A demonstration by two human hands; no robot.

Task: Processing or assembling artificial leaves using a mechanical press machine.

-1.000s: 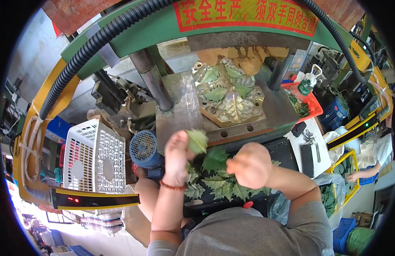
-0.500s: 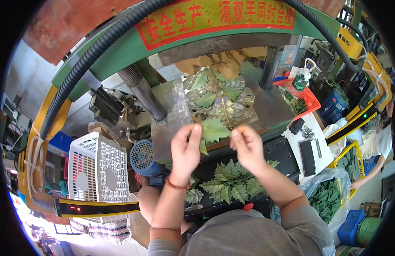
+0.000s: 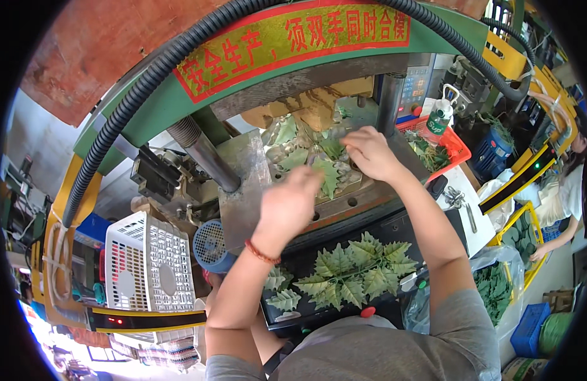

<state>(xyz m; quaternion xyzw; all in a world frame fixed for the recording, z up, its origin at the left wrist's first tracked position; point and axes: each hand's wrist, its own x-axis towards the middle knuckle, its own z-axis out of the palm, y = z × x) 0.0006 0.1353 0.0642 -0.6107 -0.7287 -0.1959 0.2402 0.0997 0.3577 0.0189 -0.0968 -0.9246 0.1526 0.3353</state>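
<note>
The left hand (image 3: 288,200), blurred, had its fingertips at the edge of a green leaf (image 3: 329,178) over the front of the metal mould (image 3: 349,183); whether they gripped it could not be told. The right hand (image 3: 371,154) was partly curled above the mould's right side, its grip unclear too. Good placing seemed to call for spreading the leaf flat without nudging the neighbouring leaves (image 3: 295,159)

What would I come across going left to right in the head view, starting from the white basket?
White basket, round blue grille, your blurred left hand, green leaf by its fingertips, your right hand, red basket, yellow crate.
</note>
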